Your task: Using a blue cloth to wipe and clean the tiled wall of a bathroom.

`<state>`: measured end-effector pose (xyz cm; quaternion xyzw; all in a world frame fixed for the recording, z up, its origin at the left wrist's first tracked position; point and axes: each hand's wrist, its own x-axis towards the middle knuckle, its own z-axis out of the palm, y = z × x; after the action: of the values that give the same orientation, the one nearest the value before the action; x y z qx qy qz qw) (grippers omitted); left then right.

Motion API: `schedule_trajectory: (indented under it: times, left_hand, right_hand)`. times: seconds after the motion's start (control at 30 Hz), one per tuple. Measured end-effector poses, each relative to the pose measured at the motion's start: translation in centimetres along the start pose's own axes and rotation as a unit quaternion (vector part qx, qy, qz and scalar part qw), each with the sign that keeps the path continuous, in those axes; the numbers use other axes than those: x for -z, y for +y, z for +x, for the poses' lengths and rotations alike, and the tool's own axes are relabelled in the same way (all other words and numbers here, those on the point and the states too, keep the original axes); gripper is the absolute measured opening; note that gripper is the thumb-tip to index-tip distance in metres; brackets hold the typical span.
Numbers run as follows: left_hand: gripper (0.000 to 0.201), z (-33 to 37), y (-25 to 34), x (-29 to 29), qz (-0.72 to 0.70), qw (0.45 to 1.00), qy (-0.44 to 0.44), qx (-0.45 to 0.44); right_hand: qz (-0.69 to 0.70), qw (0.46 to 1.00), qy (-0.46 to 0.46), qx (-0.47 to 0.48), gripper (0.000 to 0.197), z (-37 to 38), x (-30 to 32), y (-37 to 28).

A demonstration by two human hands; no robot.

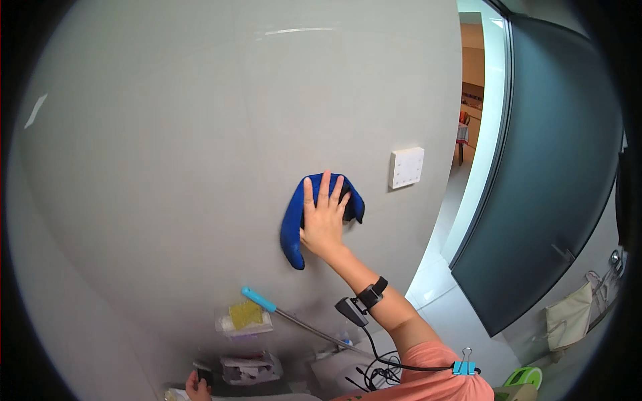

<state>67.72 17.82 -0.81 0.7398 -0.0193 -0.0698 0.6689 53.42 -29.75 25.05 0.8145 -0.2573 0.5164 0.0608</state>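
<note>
My right hand [325, 220] lies flat against the grey wall [167, 167], fingers spread. Under its palm is a blue cloth [292, 230] with a dark inner side, pressed to the wall and folded around the hand. A black band with a small device [361, 302] sits on my right forearm, and a black cable runs from it. Low at the left edge of view, my left hand [194, 387] shows only in part. Its fingers are curled by a small dark object [203, 374], which I cannot make out.
A white switch panel [406, 168] is right of the cloth. Below are a blue-handled pole [259, 299], a shelf holding a yellow pad [245, 314], and a wall-mounted box [251, 369]. A dark door [548, 167] stands ajar at right, near a hanging cream bag [568, 317].
</note>
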Motion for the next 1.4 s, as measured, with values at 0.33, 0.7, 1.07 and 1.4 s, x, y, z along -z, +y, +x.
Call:
schedule_trajectory:
  times: [0.33, 0.7, 1.07, 1.4]
  left_hand:
    - [0.039, 1.4, -1.4, -0.1, 0.017, 0.999, 0.002, -0.040]
    - [0.041, -1.4, -2.2, 5.5, 0.020, 0.993, 0.092, 0.067]
    - [0.042, 3.9, 2.0, -4.6, 0.093, 0.990, -0.082, -0.067]
    - [0.039, 2.8, -4.6, 5.1, 0.202, 0.979, 0.033, -0.020]
  right_hand:
    - [-0.119, 0.961, 0.245, 0.054, 0.085, 21.9, 7.7, 2.5]
    - [-0.126, 0.932, 0.324, -0.104, 0.056, 24.7, 7.4, 8.4]
    - [0.068, 0.959, 0.222, 0.160, 0.068, 23.9, 8.7, 3.4]
    - [-0.032, 0.931, 0.275, -0.238, 0.064, 25.5, 12.8, 17.8]
